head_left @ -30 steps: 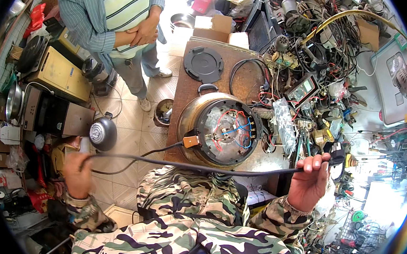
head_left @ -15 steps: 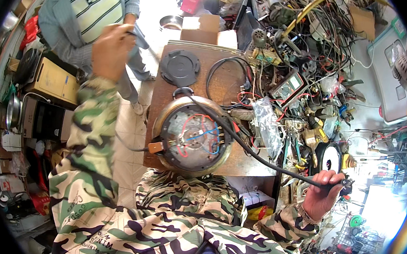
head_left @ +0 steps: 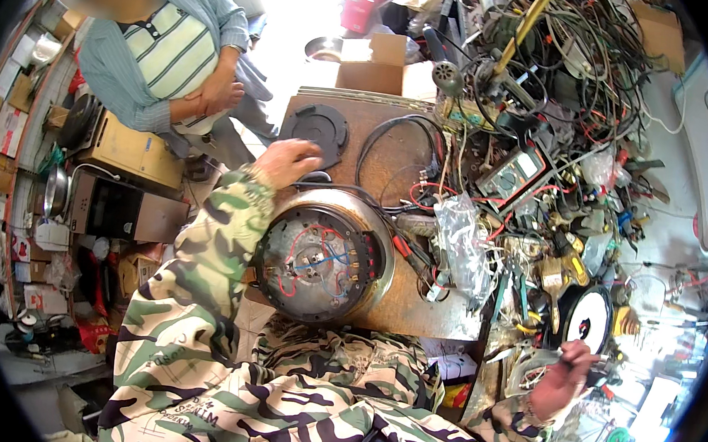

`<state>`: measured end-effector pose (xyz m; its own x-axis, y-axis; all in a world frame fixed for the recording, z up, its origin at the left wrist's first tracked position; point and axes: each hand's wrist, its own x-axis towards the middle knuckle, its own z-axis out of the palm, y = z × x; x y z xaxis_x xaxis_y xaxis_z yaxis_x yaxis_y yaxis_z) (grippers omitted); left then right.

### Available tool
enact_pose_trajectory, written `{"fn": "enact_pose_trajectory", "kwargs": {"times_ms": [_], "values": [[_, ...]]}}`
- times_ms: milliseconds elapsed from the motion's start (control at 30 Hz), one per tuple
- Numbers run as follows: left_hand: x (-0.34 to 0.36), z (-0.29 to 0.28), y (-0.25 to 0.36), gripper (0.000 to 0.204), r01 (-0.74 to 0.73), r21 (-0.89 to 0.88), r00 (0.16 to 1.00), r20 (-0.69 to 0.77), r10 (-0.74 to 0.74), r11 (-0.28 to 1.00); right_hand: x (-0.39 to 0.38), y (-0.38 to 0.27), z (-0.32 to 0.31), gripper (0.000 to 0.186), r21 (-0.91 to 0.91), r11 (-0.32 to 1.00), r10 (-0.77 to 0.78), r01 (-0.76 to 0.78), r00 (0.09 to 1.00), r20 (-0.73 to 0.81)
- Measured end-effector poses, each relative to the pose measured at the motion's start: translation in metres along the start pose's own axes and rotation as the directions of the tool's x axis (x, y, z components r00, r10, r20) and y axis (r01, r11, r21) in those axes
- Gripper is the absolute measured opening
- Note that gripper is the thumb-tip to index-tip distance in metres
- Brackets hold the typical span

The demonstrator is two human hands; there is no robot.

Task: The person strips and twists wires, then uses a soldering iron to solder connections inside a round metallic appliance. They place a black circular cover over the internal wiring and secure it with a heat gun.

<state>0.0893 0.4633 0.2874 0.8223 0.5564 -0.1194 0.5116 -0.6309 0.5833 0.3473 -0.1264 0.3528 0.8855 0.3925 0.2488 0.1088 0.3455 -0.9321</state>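
Note:
A round metal appliance (head_left: 378, 285) lies on the wooden table in front of me. Its open face shows red and blue wires (head_left: 334, 258) inside a black ring. My left hand (head_left: 289, 163) reaches past its far left side, fingers stretched forward and apart, with nothing visible in them. Just beyond those fingers lies a round black plastic cover (head_left: 319, 131). A black cable (head_left: 356, 191) runs along the appliance's far rim, close to that hand. Off the table at the right, my right hand (head_left: 559, 388) is raised with curled fingers. Something thin and pale shows at its fingertips, too small to name.
A multimeter (head_left: 514, 175), a clear plastic bag (head_left: 464, 242) and tangled cables (head_left: 584, 40) crowd the right. A black-rimmed white disc (head_left: 588, 316) stands near my right hand. At the far left a person (head_left: 163, 56) stands with folded arms beside a yellow cabinet (head_left: 131, 149).
My left hand has come down from its raised place to beside the black cover. The right hand has let go of the black cable, which now lies by the appliance. The view has shifted.

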Motion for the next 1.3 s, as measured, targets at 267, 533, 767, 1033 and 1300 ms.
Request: {"fn": "enact_pose_trajectory", "kwargs": {"times_ms": [267, 533, 767, 1033, 1300], "values": [[-0.079, 0.040, -0.148, 0.058, 0.469, -0.269, 0.883, 0.160, -0.441, 0.841, -0.076, 0.104, 0.153, 0.012, -0.358, 0.706, 0.686, -0.610, 0.714, 0.137], [-0.160, 0.035, -0.125, 0.051, 0.608, -0.475, 0.781, 0.211, -0.588, 0.637, -0.055, 0.157, 0.236, 0.039, -0.429, 0.721, 0.649, -0.544, 0.748, 0.141], [-0.201, 0.007, -0.027, 0.044, 0.534, -0.636, 0.839, 0.318, -0.441, 0.558, -0.045, 0.163, 0.271, 0.028, -0.393, 0.747, 0.631, -0.536, 0.758, 0.166], [-0.237, 0.017, -0.015, 0.050, 0.488, -0.625, 0.868, 0.271, -0.417, 0.609, -0.036, 0.162, 0.276, 0.028, -0.491, 0.748, 0.612, -0.447, 0.751, 0.248], [-0.340, 0.054, 0.046, 0.050, 0.299, -0.929, 0.818, 0.132, -0.561, 0.218, 0.019, 0.122, 0.352, 0.029, -0.611, 0.790, 0.520, -0.059, 0.593, 0.615]]}}
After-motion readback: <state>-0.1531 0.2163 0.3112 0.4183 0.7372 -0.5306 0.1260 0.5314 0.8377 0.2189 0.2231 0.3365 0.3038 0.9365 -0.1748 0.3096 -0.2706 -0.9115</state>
